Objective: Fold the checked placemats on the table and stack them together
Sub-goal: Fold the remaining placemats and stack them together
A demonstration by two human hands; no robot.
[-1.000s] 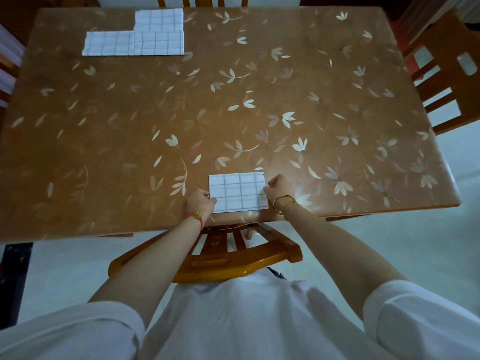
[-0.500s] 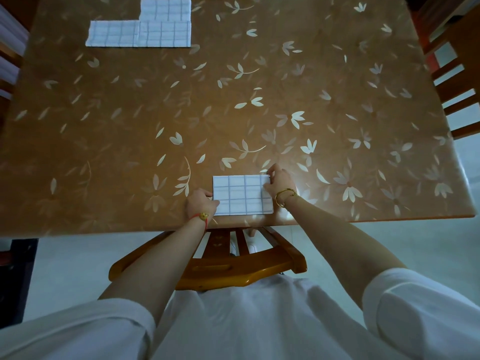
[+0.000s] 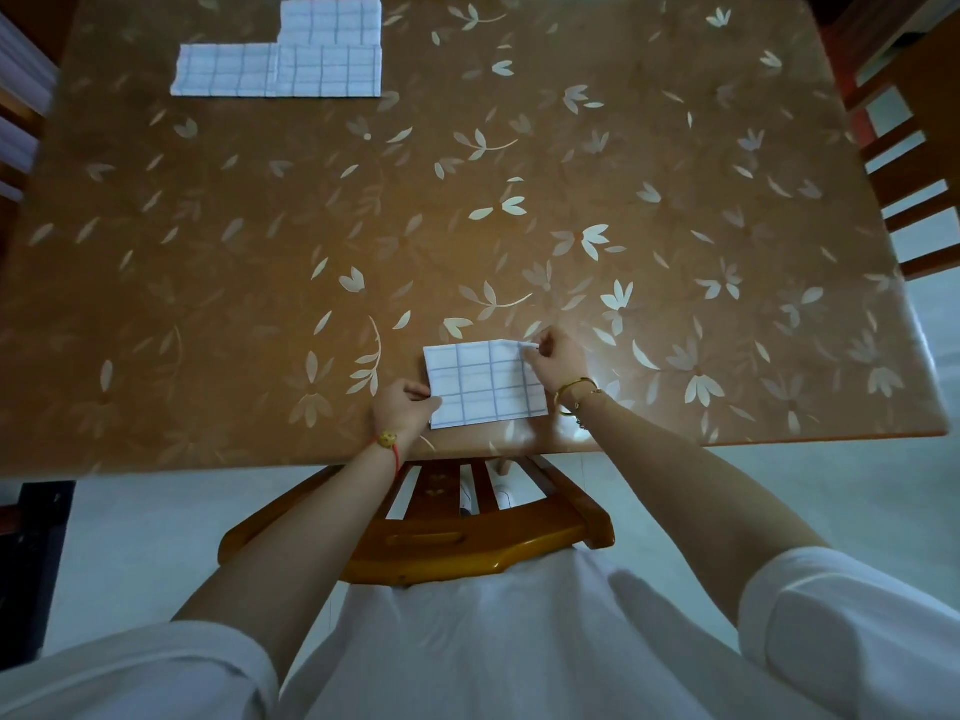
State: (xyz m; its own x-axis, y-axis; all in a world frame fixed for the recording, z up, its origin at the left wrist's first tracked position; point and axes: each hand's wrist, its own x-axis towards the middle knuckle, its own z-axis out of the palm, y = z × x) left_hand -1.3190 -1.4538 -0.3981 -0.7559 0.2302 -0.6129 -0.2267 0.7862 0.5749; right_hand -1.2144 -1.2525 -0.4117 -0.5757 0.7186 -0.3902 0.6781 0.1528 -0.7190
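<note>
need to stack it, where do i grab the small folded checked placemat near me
Pinch the folded white checked placemat by its short edges, from left and right: it lies flat, so only edges lift. The left hand and right hand pinch there.

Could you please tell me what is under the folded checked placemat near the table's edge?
The white, blue-checked folded cloth placemat lies on the brown leaf-patterned table; left hand pinches its left edge, right hand its far right corner. Whatever lies beneath is covered.
</note>
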